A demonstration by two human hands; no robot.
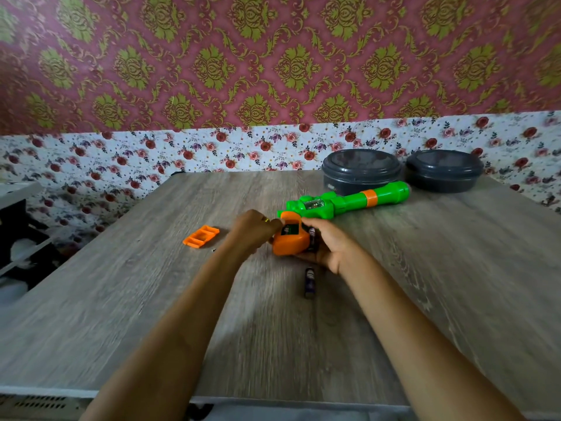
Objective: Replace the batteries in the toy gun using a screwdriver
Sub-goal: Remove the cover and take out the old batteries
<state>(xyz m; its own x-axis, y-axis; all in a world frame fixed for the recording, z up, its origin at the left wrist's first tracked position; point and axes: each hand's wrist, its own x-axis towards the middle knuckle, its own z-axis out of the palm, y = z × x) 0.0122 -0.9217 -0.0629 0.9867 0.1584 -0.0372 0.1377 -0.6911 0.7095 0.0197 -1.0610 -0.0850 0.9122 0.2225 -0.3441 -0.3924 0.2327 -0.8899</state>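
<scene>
Wood-grain surface (pixel 121 299) lay bare toward its near edge. Both hands, left (pixel 253 230) and right (pixel 329 246), gripped the gun (pixel 334 205); its open compartment (pixel 290 230) held batteries. Two tubs (pixel 361 170) stayed lidded.

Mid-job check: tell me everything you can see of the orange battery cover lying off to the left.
The orange battery cover looks like moulded plastic, a small rectangle with raised ribs dividing it into shallow panels. It is off the toy gun, lying flat on the wooden table, skewed to the table edge, left of the left hand. Neither hand touches it. A tiny dark piece, probably the screw, lies just beside its near corner.
</scene>
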